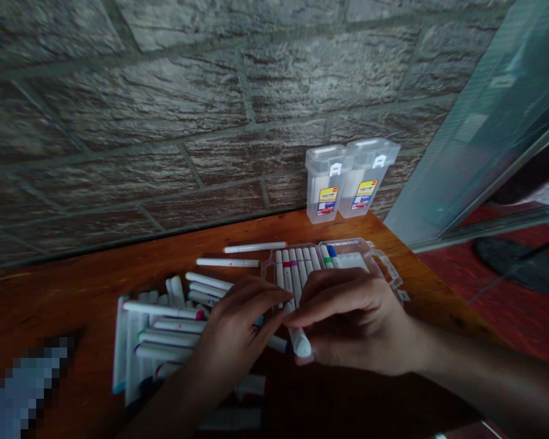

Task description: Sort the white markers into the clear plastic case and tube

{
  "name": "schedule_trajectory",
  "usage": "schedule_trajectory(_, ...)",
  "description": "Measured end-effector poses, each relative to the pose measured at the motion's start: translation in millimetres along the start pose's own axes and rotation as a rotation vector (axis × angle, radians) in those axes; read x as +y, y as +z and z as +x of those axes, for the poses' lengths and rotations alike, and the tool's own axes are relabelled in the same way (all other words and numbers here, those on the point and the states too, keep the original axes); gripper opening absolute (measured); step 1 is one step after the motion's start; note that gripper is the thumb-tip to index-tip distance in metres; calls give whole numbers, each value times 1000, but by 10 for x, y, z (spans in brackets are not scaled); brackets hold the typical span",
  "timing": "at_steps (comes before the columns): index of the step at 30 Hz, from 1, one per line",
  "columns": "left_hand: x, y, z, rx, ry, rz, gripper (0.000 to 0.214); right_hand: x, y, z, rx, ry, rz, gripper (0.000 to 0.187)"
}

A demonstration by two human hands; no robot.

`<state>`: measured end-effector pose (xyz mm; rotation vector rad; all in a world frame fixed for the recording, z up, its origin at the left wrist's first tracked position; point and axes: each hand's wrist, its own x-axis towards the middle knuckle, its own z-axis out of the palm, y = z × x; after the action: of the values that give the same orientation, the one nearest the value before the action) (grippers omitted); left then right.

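Across the table (86, 281) I watch remotely, loose markers (171, 338) lie left of a filled case (348, 245); two boxes (350, 177) stand behind it, before the wall (210, 110).

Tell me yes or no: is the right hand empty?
No, the right hand grips a white marker between its thumb and fingers.
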<state>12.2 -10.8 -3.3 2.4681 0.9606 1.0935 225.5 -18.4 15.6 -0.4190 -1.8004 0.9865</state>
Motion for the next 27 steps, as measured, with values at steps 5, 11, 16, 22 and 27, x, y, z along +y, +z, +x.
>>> schedule_trajectory(5, -1, -5, 2, -4, 4, 8, 19, -5, -11, 0, -1, 9, -13, 27)
schedule_trajectory(11, -5, -4, -11, 15, 4, 12, 19, 0, -15, -2, -2, 20, -8, 28)
schedule_trajectory(16, -17, 6, -7, 2, -30, 2, 21, -9, -13, -9, 2, 26, -29, 24)
schedule_trajectory(22, -32, 9, -26, -3, -167, -43, 13, 21, -148, 44, 201, 132, -112, 11)
schedule_trajectory(27, -26, -73, 9, 147, -333, -208, 15, 36, -418, 167, 200, 285, -167, 6)
